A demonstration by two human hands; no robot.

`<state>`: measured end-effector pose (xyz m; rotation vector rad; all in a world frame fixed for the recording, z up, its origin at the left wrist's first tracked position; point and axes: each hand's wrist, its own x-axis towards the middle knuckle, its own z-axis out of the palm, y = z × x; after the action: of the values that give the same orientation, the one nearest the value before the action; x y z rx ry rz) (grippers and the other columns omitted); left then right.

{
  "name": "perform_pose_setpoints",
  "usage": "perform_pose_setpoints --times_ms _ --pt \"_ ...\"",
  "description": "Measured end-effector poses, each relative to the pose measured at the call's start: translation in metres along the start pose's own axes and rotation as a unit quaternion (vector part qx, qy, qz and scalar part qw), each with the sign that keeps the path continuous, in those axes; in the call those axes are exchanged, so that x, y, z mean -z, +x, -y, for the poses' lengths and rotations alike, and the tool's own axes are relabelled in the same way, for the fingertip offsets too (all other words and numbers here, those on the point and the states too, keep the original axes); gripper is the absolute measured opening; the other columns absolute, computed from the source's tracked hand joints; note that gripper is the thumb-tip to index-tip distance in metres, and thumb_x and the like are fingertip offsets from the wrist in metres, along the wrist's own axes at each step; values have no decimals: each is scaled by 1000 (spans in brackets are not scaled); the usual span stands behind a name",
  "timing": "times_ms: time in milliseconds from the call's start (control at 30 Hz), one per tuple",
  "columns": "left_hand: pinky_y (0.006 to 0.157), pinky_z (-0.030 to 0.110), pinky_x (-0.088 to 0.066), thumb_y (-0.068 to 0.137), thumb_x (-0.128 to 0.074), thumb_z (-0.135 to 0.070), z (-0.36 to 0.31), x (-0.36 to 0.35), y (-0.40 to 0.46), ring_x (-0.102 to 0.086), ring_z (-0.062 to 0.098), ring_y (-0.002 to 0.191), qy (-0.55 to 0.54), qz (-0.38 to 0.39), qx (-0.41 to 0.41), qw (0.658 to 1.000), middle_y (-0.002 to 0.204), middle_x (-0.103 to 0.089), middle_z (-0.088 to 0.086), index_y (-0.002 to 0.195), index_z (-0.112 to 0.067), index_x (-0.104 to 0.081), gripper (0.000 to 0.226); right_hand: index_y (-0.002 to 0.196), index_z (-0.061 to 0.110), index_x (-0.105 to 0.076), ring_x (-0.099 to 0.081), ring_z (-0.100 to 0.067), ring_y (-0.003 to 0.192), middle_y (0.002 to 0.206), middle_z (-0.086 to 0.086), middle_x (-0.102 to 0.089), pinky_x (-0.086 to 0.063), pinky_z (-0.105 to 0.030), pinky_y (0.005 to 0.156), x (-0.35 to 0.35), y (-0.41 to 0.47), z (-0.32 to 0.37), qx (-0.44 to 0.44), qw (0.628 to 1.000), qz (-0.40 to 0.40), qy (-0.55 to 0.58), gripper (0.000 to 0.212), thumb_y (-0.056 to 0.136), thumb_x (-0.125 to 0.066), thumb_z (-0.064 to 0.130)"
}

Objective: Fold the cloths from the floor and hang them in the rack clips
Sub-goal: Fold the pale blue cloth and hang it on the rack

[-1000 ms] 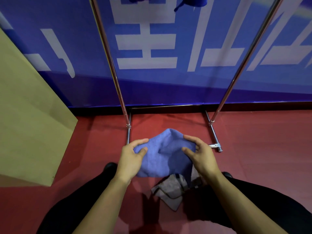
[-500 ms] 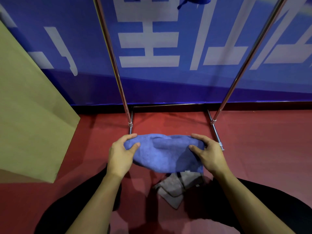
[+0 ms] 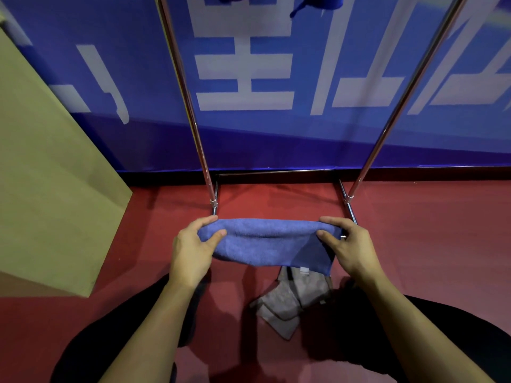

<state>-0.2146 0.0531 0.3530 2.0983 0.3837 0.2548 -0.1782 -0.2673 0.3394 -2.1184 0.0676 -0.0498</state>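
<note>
With the left hand [image 3: 190, 250] and right hand [image 3: 351, 247] each pinching 1 end of the folded blue cloth [image 3: 265, 243], uneven grip tension could let the fold slip open.

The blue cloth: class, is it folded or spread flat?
Folded: the blue cloth doubles over a rounded top edge, pinched by the left hand and right hand.

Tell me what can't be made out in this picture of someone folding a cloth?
- Rack clips: head view; the rack poles run off the top edge.
- Hanging blue cloths: cut off by the top edge.
- Grey cloth on the floor: partly hidden behind the blue cloth.
- Left hand and right hand: fingertips of each grip hidden behind the cloth.
</note>
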Motion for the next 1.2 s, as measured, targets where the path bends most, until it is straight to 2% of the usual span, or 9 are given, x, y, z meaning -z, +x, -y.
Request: perform_pose_setpoints --times_ms 233,367,433,533,633,733,800,1000,1200 --pt "87 18 -46 82 -81 -23 4 2 -1 -67 9 99 45 10 -16 999 106 -74 -9 107 -23 -75 25 105 17 -75 -68 -11 97 105 4 -74 -53 -29 90 7 1 -2 -10 1000 12 -6 18 86 -75 17" --pt "84 27 -47 88 -75 -29 7 2 -2 -64 13 94 105 23 -56 993 102 -71 -6 104 -22 -75 17 89 26 -72 -65 3 78 89 8 -74 -49 -21 73 9 -2 3 -8 999 36 -28 8 92 -69 19" --pt "80 26 -45 91 -71 -35 8 3 -2 -63 12 92 114 42 -41 992 99 -69 -7 101 -26 -74 14 88 23 -72 -66 -7 77 85 5 -74 -47 -21 68 9 -2 3 -5 998 38 -48 7 93 -67 22" --pt "73 23 -42 93 -67 -38 11 4 0 -61 10 87 117 75 -21 990 95 -62 -6 90 -29 -72 11 88 22 -73 -64 -19 94 92 4 -68 -51 -30 80 7 -1 -2 4 997 27 -77 8 92 -68 24" --pt "72 15 -40 92 -70 -29 10 3 3 -58 -3 85 52 81 -4 995 95 -57 -7 79 -22 -72 15 81 37 -64 -52 -15 114 116 1 -55 -41 -31 103 5 -1 3 -8 998 17 -56 16 92 -68 26" --pt "76 18 -43 92 -71 -22 4 3 4 -59 -10 75 -57 74 26 995 86 -68 -9 83 -13 -74 13 76 28 -63 -59 -4 82 89 5 -67 -43 -13 73 8 -4 13 -16 1000 -5 -1 17 92 -68 27" --pt "76 28 -47 91 -70 -33 1 4 4 -60 2 72 -114 78 46 989 78 -70 -10 82 -20 -72 17 80 17 -65 -54 1 61 73 3 -68 -43 -14 59 9 -5 16 -17 999 -22 20 18 92 -68 30" --pt "76 38 -50 94 -66 -42 -1 3 2 -58 7 71 -125 73 26 989 74 -65 -10 81 -25 -60 22 92 19 -62 -61 2 75 86 3 -69 -45 -19 72 12 -7 22 -19 997 -51 58 13 94 -66 31" --pt "72 33 -46 96 -64 -40 2 -1 2 -52 7 69 -80 63 22 995 77 -60 -5 84 -17 -56 27 89 13 -53 -56 -14 77 87 -4 -64 -44 -31 75 6 -4 12 -63 995 -62 36 34 85 -75 40"
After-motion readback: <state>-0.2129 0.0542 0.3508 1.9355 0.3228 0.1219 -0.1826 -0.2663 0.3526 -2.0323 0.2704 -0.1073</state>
